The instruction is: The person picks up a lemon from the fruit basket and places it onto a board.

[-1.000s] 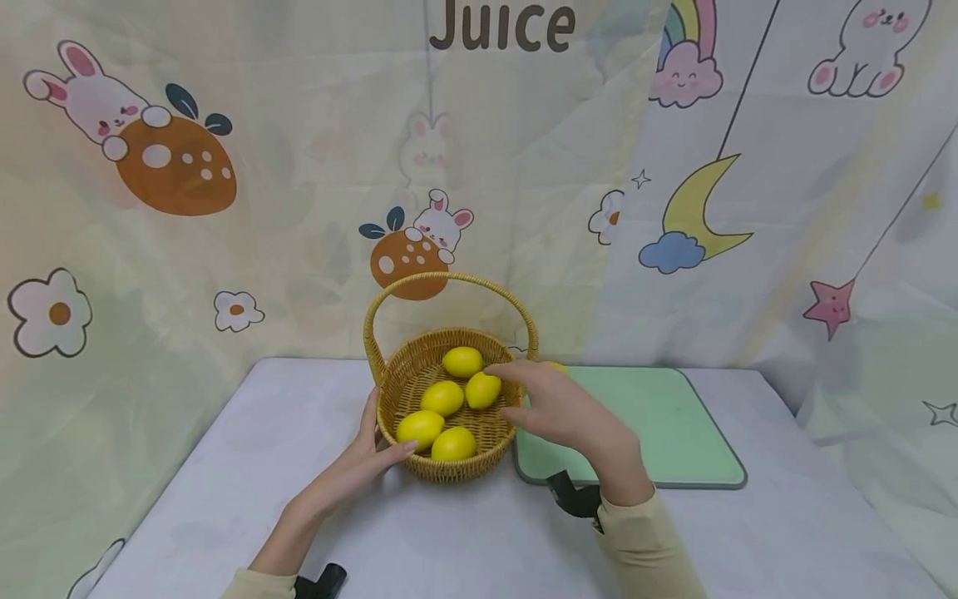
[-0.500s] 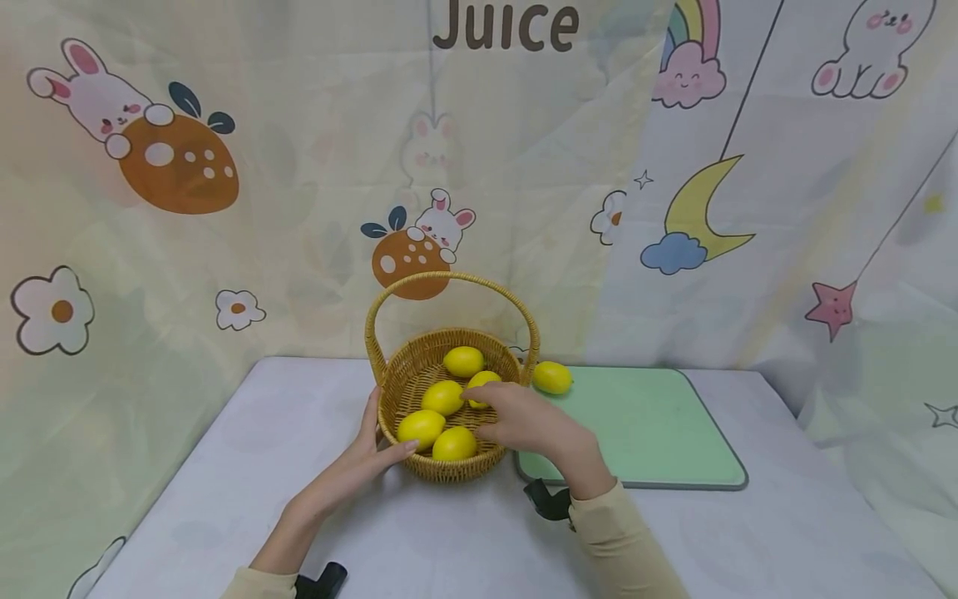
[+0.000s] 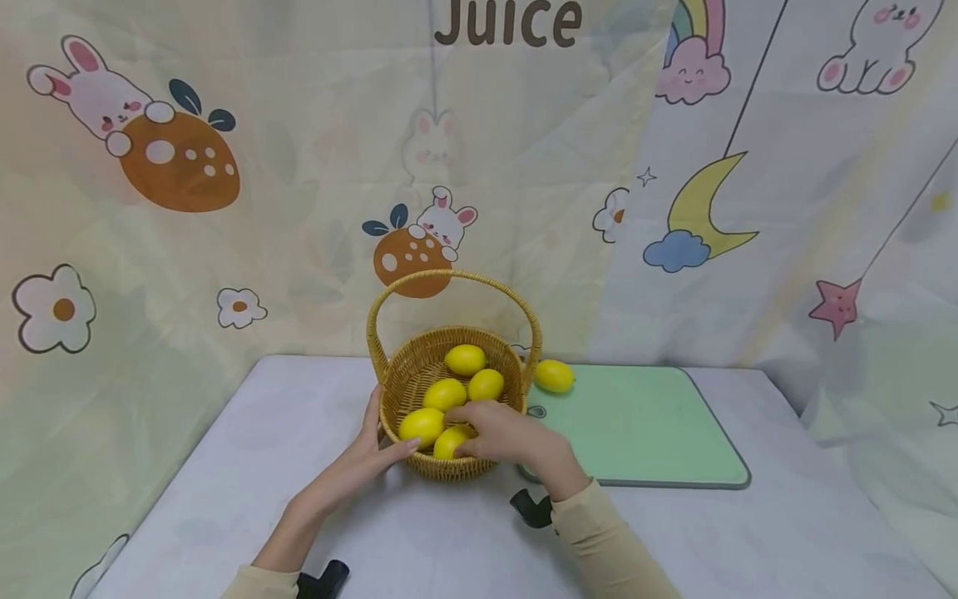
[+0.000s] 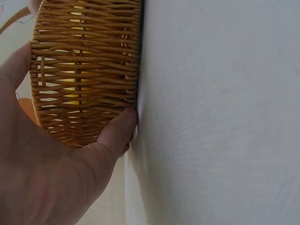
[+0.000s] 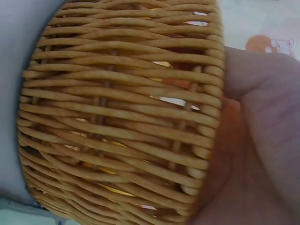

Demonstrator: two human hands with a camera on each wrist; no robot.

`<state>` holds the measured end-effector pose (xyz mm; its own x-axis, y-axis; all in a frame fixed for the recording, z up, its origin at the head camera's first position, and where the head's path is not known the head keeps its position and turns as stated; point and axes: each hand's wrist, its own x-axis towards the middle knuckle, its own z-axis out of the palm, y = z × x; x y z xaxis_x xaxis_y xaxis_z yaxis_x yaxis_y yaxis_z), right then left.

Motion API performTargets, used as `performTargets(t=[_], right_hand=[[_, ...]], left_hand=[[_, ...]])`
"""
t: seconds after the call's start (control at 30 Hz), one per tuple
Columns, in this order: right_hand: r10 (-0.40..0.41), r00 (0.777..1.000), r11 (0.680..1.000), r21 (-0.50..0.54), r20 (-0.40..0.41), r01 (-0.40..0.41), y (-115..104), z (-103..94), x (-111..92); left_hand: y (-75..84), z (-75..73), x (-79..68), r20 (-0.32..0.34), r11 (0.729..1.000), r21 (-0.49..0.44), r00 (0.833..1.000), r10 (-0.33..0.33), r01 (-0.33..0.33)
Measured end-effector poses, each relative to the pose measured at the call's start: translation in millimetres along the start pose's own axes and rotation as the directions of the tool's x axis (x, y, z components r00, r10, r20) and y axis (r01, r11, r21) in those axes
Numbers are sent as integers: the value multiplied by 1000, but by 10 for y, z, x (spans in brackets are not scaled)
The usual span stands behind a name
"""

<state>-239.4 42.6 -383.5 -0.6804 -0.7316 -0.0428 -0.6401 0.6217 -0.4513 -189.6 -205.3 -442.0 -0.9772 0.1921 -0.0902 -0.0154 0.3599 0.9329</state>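
Observation:
A round wicker basket (image 3: pixel 445 471) with a tall handle stands on the table, several yellow lemons inside. My left hand (image 3: pixel 372 445) holds it by the left side, thumb along the front rim. In the left wrist view, the thumb and a finger of the left hand (image 4: pixel 61 164) lie against the woven wall. My right hand (image 3: pixel 509 433) reaches over the right rim, its fingers and thumb around the front lemon (image 3: pixel 449 443). The right wrist view shows the right hand (image 5: pixel 272 108) past the rim; the wicker hides its fingertips.
A green cutting board (image 3: pixel 636 424) lies right of the basket, under the right forearm's far side. One lemon (image 3: pixel 555 377) rests at its back left corner. A printed cloth (image 3: pixel 314 166) hangs behind the white table (image 3: pixel 299 399).
My right hand has moved left and toward the front of the basket, from above the right-hand lemon to the front one. The lemon on the board has come into view. The left hand stays put.

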Motion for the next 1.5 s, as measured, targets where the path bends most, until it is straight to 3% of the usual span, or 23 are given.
performTargets(t=[0.33,0.77,1.17,1.5], right_hand=[[27,1000,1000,11,8,-27,66,60,98],[42,999,999,-3,14,-42,116,83,141],[35,999,999,2,-24,-35,150,89,141],[33,995,999,47,-92,-29,115,16,55]], left_hand=[[-17,1,11,-5,1000,9,1000,-17,17],[-28,23,8,-21,1000,15,1000,11,-11],[-28,11,4,-19,999,24,1000,-20,21],[-5,2,-6,-6,1000,15,1000,4,-4]])
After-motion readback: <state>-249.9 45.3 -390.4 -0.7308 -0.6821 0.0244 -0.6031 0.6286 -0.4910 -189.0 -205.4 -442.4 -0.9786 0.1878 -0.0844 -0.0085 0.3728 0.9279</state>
